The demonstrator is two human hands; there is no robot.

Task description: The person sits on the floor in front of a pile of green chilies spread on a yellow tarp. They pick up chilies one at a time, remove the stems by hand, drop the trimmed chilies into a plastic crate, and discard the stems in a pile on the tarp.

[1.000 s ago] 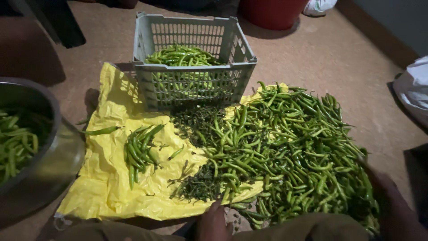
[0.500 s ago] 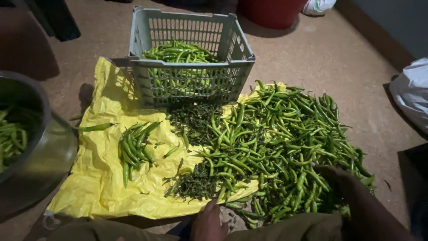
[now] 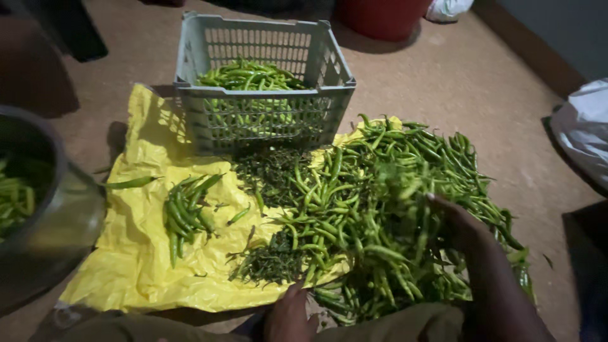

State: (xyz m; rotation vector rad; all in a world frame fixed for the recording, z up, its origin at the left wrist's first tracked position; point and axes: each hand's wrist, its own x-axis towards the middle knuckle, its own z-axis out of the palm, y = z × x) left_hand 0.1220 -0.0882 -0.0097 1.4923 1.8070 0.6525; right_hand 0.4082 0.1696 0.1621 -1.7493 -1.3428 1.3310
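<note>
Chillies [image 3: 380,209] bury right hand [image 3: 462,228], its grip unclear; left hand unseen.

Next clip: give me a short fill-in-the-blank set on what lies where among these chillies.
1. The right hand rests on the big pile of green ____.
2. The small bunch of chillies lies on a ____ plastic sheet.
3. The grey crate behind the sheet holds ____ chillies.
4. The metal pot of chillies stands at the ____ edge of view.

Missing words: chillies; yellow; green; left
</note>
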